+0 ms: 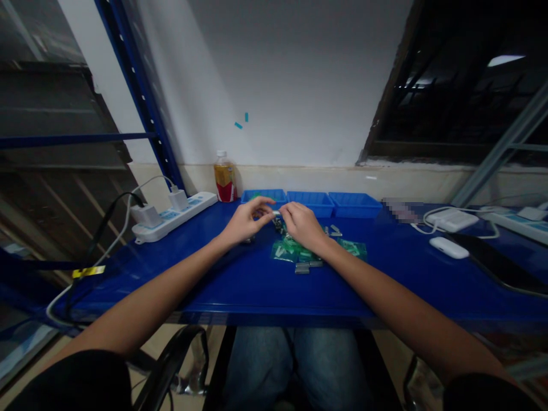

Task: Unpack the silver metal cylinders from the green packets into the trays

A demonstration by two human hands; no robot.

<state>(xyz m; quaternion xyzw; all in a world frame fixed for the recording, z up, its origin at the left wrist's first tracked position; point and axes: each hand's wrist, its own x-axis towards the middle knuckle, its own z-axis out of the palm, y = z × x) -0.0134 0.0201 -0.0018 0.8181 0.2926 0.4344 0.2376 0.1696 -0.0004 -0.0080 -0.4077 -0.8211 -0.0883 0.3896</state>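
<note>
My right hand [302,224] is closed in a pinch on a small pale, silvery piece [276,213], whose kind I cannot make out. From the other side my left hand [247,220] meets it, thumb and a finger at the piece's end and the upper finger lifted. Dark and shiny small parts [278,226] lie beneath the hands. Closer to me are a green-tinted bag of small pieces [284,250] and several short metal bars [302,268]. Another green bag [353,249] is partly behind my right forearm.
Three blue trays [355,204] line the wall at the back of the blue table [265,294]. A drink bottle [225,177] and a power strip [175,217] stand left. To the right are a white earbud case [448,248], a phone [499,262] and cables.
</note>
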